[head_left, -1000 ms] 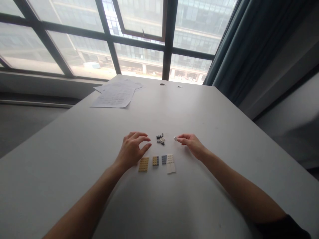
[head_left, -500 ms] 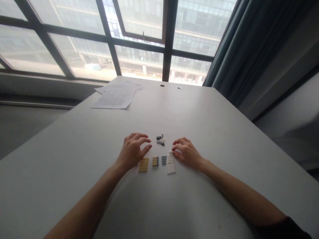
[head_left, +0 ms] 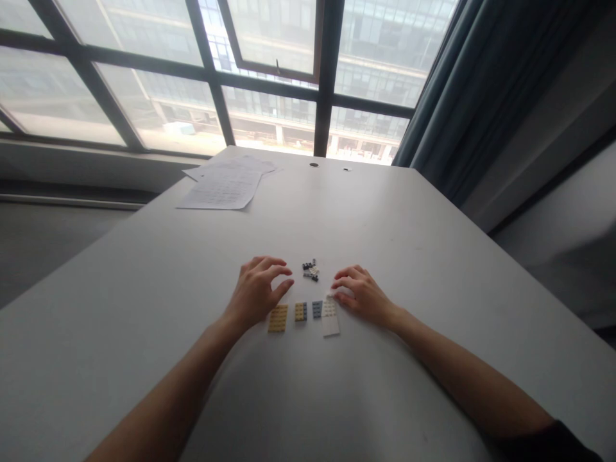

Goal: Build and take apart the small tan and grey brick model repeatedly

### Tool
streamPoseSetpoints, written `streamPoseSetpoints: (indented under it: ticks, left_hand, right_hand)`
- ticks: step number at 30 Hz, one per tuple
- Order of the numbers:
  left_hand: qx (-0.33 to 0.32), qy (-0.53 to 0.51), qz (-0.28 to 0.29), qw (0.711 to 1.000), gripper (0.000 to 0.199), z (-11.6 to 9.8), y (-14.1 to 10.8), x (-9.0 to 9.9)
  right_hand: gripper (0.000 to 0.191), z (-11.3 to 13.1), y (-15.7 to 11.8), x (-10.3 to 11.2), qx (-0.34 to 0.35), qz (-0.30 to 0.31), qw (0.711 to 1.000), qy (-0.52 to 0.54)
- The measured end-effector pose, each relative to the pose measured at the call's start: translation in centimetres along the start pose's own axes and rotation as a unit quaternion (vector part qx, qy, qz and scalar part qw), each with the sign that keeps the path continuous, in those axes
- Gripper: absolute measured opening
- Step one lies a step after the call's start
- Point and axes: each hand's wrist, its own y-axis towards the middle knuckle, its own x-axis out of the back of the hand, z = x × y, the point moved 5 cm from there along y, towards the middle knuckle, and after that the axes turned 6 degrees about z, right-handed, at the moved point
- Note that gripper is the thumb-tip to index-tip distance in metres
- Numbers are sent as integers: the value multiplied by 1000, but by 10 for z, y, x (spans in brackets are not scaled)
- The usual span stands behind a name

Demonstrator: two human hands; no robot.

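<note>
My left hand [head_left: 258, 287] hovers or rests just above and behind a tan studded building-brick plate [head_left: 278, 319]. Its thumb and fingers are apart, with nothing between them. On the other side, my right hand [head_left: 362, 292] has loosely bent fingers, the thumb separate from them. The thumb tip is beside a small white piece [head_left: 330, 296]; whether they touch I cannot tell. Between the hands lie a tan-and-grey brick block [head_left: 300, 312], a blue-grey plate [head_left: 316, 309] and a white plate [head_left: 330, 326], studded at its far part. Farther back is a small pile of black, grey and white pieces [head_left: 310, 269].
Several printed paper sheets [head_left: 224, 185] lie at the far left of the white table [head_left: 385, 218]. Two round holes sit near its back edge. Behind stand large windows [head_left: 269, 119], and a dark blue curtain [head_left: 462, 96] hangs at the right.
</note>
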Motion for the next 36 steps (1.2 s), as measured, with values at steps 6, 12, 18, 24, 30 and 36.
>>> streamPoseSetpoints:
  ticks: [6,12,18,24,30,36]
  left_hand:
    - [4,11,29,999,22,-3,7,-3]
    - [-35,50,108,992,27,-21,21,-18]
    - [-50,61,128,989,26,-26,23,-22]
    - [-42,39,111,992,21,-22,24,-20]
    - [7,88,70,994,23,-26,25,-17]
    - [16,123,79,989,23,-36,26,-25]
  right_hand:
    - [20,-4,16,7,-11,-25,1000,3]
    - [29,1,48,-7,19,10,1000,-17]
    - [23,2,49,-15,40,22,998,-31]
    - [19,-9,50,-7,-21,-13,1000,-16]
    - [20,-21,78,-7,-170,-32,985,2]
    - [20,-16,93,-16,-214,-15,976,-25]
